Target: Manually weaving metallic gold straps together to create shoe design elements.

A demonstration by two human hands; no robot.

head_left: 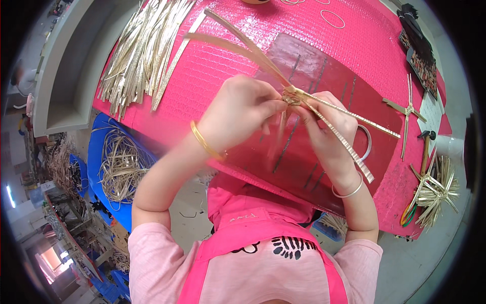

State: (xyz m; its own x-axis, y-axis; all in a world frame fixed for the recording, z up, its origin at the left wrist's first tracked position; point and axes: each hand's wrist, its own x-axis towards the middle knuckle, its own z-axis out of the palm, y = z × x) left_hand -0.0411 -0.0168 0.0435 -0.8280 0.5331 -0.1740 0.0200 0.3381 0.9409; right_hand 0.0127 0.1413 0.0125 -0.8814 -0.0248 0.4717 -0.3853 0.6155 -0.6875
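Both my hands meet over a dark red board (304,167) on a pink table (238,55). My left hand (238,111), with a gold bangle on its wrist, pinches the knot of a woven piece of pale gold strips (292,97). My right hand (329,129), with a silver bangle on its wrist, grips the same piece from the other side. Long strip ends fan out from the knot, two toward the upper left and two toward the lower right.
A big pile of loose gold strips (142,50) lies at the table's far left. A woven cross (407,109), a hammer (425,147) and finished star-like pieces (435,192) lie at the right. A blue basket (119,167) with strip offcuts stands below left.
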